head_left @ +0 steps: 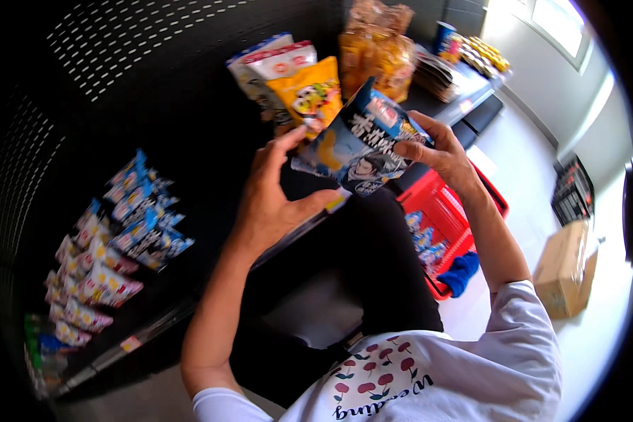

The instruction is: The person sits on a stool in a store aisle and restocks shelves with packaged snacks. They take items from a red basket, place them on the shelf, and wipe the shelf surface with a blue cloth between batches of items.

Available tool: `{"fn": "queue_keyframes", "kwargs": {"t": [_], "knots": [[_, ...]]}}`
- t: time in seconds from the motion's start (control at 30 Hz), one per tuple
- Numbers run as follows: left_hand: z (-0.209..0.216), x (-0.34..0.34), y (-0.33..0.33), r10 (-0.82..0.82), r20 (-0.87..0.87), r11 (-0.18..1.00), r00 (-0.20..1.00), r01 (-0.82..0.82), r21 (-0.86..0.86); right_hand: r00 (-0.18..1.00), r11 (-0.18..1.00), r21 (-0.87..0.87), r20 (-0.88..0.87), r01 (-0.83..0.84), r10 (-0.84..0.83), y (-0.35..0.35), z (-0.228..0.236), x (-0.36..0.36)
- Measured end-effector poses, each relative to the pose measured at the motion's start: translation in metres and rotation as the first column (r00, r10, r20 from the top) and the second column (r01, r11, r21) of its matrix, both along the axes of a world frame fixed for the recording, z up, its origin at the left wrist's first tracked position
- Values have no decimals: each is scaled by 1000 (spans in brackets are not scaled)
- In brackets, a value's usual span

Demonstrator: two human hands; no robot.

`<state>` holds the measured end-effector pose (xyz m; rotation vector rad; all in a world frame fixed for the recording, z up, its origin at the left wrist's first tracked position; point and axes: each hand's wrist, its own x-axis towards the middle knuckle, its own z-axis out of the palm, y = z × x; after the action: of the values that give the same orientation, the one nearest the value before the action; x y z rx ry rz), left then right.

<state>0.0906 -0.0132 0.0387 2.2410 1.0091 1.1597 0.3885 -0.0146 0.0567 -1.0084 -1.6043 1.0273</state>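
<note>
Bag of glossy dark-blue plastic (355,151), held aloft, its long axis slanting up to the right.
The right hand (449,156) pinches its right side; the left hand (267,200), thumb and fingers spread, is just beside its left corner. Beyond: a flat black shelf (207,204), a red plastic basket (451,219), pale smooth floor (531,158).

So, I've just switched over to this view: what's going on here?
A person in a white T-shirt is at a black shelf. Their right hand grips a blue snack bag by its edge; their left hand is open close by, and whether it touches the bag is unclear. A yellow bag stands behind. Blue packets and white-and-pink packets sit in rows at left. A red basket holding small packets is at right.
</note>
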Motion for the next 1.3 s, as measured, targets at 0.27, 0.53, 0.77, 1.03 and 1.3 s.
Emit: {"fn": "queue_keyframes", "kwargs": {"t": [0.27,0.53,0.77,1.03,1.3], "knots": [[-39,-73,25,87,65,911,994,-53,-409,953,963,-42,140,-266,269,74,-24,-101],[-73,-123,56,351,411,853,841,-106,-512,929,906,-208,-54,-370,367,134,-73,-176],[-100,-142,84,479,386,821,788,-247,-515,892,932,-143,273,-333,361,175,-105,-222],[-129,-147,119,818,-101,560,566,-825,-83,935,984,33,318,-178,158,206,-124,-250],[-143,-173,148,689,405,723,602,-617,-312,959,984,128,272,-120,82,220,-117,-281]]}}
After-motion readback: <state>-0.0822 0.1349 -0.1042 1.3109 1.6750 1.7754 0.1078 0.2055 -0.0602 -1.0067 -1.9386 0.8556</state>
